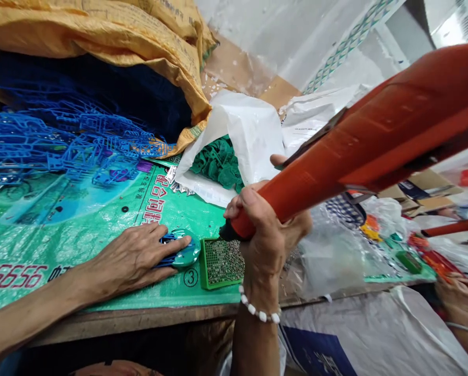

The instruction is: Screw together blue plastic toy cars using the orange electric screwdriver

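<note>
My right hand (265,224), with a white beaded bracelet at the wrist, is wrapped round the lower end of a large red power tool (336,156). The tool's dark tip points down to the left, just above a green tray (204,266) of small metal pieces. To the left, my left hand (140,256) rests on a blue and green plastic piece (187,249) lying on the green printed sheet (104,224). Its fingers are pressed over the piece, which they partly hide.
Blue plastic frames (93,130) spill from a yellow sack (155,36) at the left. Behind the tray, a white bag (253,122) holds green parts (218,162). Another person's hand (455,292) is at the far right. The table edge (140,321) runs in front.
</note>
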`<action>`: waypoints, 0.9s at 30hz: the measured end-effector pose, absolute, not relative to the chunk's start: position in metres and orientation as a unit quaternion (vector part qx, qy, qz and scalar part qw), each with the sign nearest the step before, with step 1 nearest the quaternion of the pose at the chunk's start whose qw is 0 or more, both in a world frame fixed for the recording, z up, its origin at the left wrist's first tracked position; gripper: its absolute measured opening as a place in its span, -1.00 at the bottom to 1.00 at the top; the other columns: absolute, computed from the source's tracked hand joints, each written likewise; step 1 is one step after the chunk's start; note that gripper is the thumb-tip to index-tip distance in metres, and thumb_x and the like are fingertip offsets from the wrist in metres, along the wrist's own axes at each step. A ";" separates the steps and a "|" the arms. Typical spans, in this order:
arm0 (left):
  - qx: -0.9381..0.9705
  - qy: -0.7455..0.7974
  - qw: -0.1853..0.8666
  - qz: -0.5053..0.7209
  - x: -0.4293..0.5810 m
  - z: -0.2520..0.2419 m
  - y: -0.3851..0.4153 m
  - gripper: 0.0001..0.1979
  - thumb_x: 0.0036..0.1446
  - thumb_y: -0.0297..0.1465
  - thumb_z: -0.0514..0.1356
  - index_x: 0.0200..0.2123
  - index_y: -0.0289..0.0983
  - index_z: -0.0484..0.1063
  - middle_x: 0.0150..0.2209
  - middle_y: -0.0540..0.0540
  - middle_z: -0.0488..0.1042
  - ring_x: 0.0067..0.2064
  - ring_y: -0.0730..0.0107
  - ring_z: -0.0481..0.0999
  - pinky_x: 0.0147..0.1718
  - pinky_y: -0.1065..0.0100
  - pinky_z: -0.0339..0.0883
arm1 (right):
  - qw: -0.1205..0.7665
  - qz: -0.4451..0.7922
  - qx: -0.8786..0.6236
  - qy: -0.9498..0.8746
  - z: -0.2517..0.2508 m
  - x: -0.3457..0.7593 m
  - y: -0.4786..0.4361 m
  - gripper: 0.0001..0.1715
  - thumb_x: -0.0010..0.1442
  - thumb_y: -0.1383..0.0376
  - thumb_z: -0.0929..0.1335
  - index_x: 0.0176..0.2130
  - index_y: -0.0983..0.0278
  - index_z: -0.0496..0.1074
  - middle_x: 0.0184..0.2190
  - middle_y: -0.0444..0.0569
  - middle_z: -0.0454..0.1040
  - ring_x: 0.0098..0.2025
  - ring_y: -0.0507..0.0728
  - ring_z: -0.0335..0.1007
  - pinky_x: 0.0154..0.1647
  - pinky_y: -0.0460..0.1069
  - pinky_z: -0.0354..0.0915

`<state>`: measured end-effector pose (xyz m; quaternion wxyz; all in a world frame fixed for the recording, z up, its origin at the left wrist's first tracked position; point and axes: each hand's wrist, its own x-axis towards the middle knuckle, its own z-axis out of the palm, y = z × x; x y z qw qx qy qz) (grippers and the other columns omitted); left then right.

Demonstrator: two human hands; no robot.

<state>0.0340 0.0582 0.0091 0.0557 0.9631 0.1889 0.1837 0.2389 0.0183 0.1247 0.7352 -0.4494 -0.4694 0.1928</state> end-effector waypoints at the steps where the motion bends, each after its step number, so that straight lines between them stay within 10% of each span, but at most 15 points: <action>1: 0.963 0.191 0.055 0.182 0.034 0.009 0.058 -0.49 0.41 -0.13 0.11 0.34 -0.08 0.16 -0.17 -0.15 0.38 -0.18 0.09 0.47 -0.27 0.18 0.35 | 0.738 0.202 -0.440 -0.470 0.127 0.236 0.019 -0.47 0.08 0.21 0.57 0.03 0.16 0.46 -0.47 -0.26 0.48 -0.60 0.01 0.42 -0.60 -0.05 0.37; 27: 0.960 0.203 0.058 0.184 0.038 0.010 0.055 -0.49 0.37 -0.17 0.19 0.31 -0.08 0.22 -0.20 -0.12 0.38 -0.19 0.09 0.44 -0.27 0.20 0.29 | 0.710 0.212 -0.451 -0.498 0.102 0.222 0.023 -0.50 0.10 0.20 0.53 -0.01 0.20 0.38 -0.48 -0.26 0.46 -0.59 0.01 0.38 -0.57 -0.05 0.36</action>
